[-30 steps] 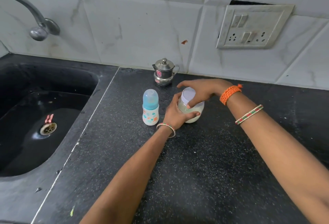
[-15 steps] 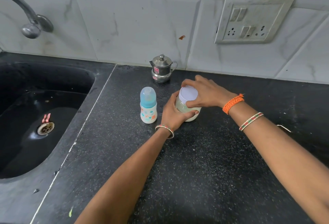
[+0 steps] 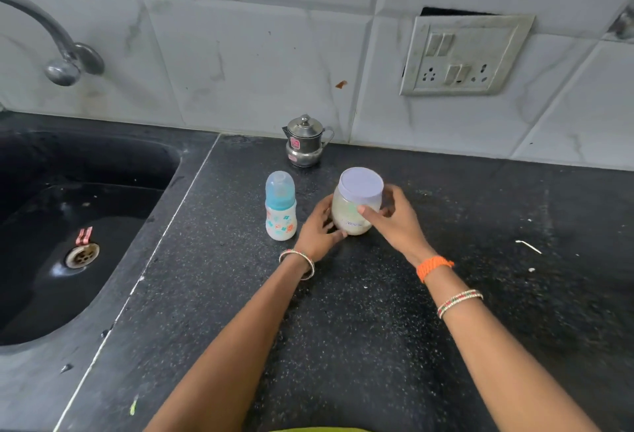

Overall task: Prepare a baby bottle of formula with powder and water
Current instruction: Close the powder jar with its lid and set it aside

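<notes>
Both hands on powder jar (image 3: 353, 212): left hand (image 3: 317, 231) cupping base, right hand (image 3: 394, 220) gripping white lid (image 3: 362, 184). Capped baby bottle (image 3: 280, 207) just beside.

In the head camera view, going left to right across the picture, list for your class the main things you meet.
Tap → sink drain → baby bottle → steel pot → left hand → powder jar → right hand → switch plate.
</notes>
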Demonstrator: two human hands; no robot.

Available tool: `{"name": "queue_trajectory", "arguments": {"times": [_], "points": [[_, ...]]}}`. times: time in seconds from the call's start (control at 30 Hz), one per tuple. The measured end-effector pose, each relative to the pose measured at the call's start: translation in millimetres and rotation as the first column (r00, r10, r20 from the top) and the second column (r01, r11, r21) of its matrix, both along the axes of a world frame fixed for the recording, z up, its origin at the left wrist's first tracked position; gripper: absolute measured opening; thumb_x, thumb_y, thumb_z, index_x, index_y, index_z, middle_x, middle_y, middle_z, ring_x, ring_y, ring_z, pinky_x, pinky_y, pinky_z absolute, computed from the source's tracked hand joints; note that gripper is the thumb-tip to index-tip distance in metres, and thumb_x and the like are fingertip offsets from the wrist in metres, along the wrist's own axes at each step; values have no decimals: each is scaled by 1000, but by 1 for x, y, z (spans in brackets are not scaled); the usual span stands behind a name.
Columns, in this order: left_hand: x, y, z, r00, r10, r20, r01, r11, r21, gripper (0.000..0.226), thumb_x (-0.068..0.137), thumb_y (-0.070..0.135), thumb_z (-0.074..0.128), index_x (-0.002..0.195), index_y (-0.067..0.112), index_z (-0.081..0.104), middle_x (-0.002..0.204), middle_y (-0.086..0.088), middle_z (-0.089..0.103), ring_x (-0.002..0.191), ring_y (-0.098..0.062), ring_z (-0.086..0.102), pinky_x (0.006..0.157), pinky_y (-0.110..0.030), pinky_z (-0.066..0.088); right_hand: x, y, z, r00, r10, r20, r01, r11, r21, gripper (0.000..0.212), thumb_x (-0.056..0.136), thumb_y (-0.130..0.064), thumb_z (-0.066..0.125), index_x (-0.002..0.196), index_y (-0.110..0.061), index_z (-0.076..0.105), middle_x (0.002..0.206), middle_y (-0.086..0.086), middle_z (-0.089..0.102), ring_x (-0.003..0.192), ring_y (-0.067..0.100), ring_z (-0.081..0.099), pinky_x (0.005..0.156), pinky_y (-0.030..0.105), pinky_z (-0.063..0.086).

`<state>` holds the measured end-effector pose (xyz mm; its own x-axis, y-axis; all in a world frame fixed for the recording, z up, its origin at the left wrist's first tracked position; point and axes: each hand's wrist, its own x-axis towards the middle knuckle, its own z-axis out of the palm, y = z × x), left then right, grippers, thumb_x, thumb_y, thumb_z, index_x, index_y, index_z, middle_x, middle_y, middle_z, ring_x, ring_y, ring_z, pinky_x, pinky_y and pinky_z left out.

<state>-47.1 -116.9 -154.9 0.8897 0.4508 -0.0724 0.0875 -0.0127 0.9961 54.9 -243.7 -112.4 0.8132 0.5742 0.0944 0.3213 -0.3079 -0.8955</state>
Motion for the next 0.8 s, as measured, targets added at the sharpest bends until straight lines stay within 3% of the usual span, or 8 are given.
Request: {"name": "queue_trajectory", "arguments": {"times": [0.03,0.1,0.2,0.33,0.4,0.53,0.67,0.8], "points": [[0,2,2,1000,5,-9,-5,999,-33,77,77,-19,54,141,15,25,146,-7,35,136,-20,34,108,-29,33,-3,-4,-10,996,6,-92,-2,999,41,65,77,-12,77,132,-18,42,126,4,56,97,10,55,75,14,48],[1,4,6,999,26,-25,-28,999,-47,75,77,-25,43,141,12,28,147,-8,36,136,-20,34,102,-23,35,-8,-10,-27,983,30,-183,-19,998,62,74,75,2,74,135,-21,38,129,5,53,108,12,53,90,22,50],[4,5,7,997,56,-49,-57,998,-32,70,79,-24,38,140,11,32,145,-6,39,134,-19,36,98,-18,36,-14,-5,-38,992,36,-121,-36,999,0,91,69,-11,81,143,-21,29,140,-1,45,127,12,43,109,33,36],[11,11,7,989,146,-28,-147,988,-44,52,85,-16,42,132,7,43,136,-11,50,127,-21,47,96,-18,41,-15,16,-31,997,-65,-44,67,996,53,85,64,-14,86,135,-16,39,121,-8,50,110,7,48,79,4,39],[18,18,12,986,164,-31,-165,986,-20,51,88,-10,43,136,8,40,139,-10,48,128,-21,46,103,-25,40,-2,24,-21,995,-102,-22,103,993,56,80,63,-15,87,131,-14,45,113,-8,51,103,6,49,68,1,38],[47,33,32,964,264,28,-261,962,-75,58,86,-16,38,140,5,32,144,-13,40,132,-23,40,110,-30,33,51,47,-3,994,-106,9,105,993,51,75,63,-21,87,128,-16,49,113,-7,57,103,8,54,82,19,43],[79,39,45,873,484,60,-477,873,-100,43,86,-12,43,126,3,49,127,-13,57,117,-21,56,104,-29,41,107,80,2,996,-83,-14,84,995,56,71,61,-23,88,123,-18,53,114,-5,61,105,14,58,86,25,47],[86,43,42,860,504,80,-488,858,-157,38,84,-15,42,114,3,58,111,-10,63,103,-19,61,97,-29,47,138,100,-12,997,-42,-68,44,998,35,70,61,-24,87,122,-21,52,114,-7,60,108,15,58,90,29,49]]}}
